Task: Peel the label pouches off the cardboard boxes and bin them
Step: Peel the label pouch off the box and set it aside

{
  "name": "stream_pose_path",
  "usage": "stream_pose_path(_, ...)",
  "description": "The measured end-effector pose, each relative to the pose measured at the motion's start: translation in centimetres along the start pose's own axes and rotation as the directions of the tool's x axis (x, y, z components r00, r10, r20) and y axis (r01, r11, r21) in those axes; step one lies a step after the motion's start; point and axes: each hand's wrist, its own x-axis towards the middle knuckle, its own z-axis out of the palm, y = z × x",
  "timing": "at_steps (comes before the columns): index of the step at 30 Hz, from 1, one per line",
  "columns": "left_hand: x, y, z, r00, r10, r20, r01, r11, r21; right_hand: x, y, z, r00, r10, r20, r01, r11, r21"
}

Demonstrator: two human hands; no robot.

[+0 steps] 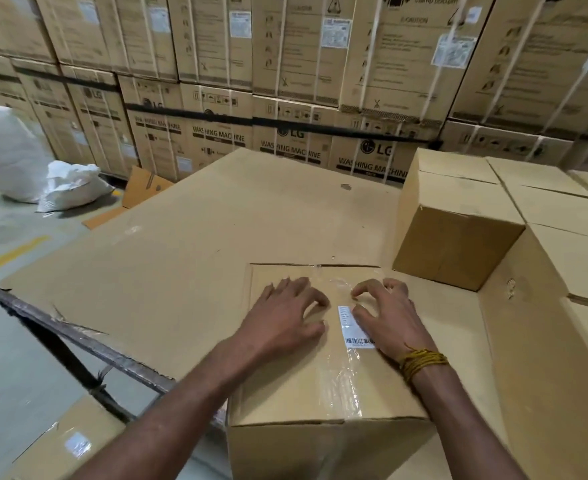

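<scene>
- a plain brown cardboard box sits at the near edge of a broad surface covered with flat brown cardboard sheet, its top taped shut along the middle seam.
- a clear plastic label pouch lies flat on the box top along that seam, with a white barcode slip showing inside it.
- the left hand rests palm down on the box top just left of the pouch, its fingers spread and lightly bent, holding nothing.
- the right hand is on the pouch's right side, fingers arched like claws with the tips pressing at the plastic edge; whether any of it is pinched i cannot tell.
- a yellow thread band is wound round the right wrist.
- more plain brown boxes stand stacked to the right, touching one another.
- behind the surface rises a wall of printed washing machine cartons.
- two white woven sacks slump on the grey floor at the far left, beside the cartons.
</scene>
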Motion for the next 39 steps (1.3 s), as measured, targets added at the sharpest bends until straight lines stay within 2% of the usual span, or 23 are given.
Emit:
stream_pose_path(3, 2.7, -1.2, -0.5, 0.994, 0.104, -0.026, -0.104, 0.995, 0.0, 1.1, -0.2, -0.2, 0.999, 0.021, 0.031, -0.021, 1.0, -0.009)
stream_pose_path(6, 4.4, -2.2, -0.5, 0.99, 0.14, -0.011, -0.139, 0.99, 0.016, 1.3, -0.5, 0.0, 0.998, 0.049, 0.045, -0.046, 0.997, -0.065)
stream_pose_path(9, 4.8, -2.5, 0.1, 0.993, 0.119, 0.023, -0.12, 0.989, 0.087, 0.9, -0.6, 0.4, 0.998, 0.054, 0.024, -0.05, 0.99, -0.129)
stream_pose_path(17, 5.3, -2.7, 0.8, 0.995, 0.066, 0.076, -0.078, 0.981, 0.175, 1.2, -0.7, 0.7, 0.995, 0.094, 0.03, -0.088, 0.985, -0.15)
stream_pose_path(39, 5.0, -2.4, 0.3, 0.997, 0.052, 0.064, -0.061, 0.988, 0.145, 2.0, 0.1, 0.8, 0.991, 0.12, 0.051, -0.118, 0.992, -0.046)
